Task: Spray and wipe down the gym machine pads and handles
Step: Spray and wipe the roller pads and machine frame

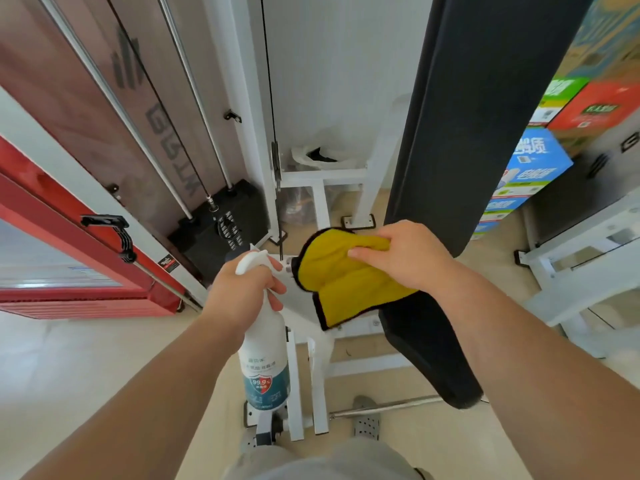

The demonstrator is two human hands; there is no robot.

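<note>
My left hand (242,289) grips the neck of a white spray bottle (265,358) with a blue label, its nozzle pointing right toward the cloth. A yellow cloth with a black edge (343,282) hangs from my right hand (405,256), which pinches its top edge. The cloth sits just left of the lower end of the long black back pad (485,116). Below my right forearm lies the black seat pad (433,355).
The white machine frame (320,375) stands below and behind my hands. A black weight stack (221,223) with guide rods and a cable is at centre left, a red panel (69,237) at far left. Coloured boxes (530,168) are stacked at right, beside another white frame (581,271).
</note>
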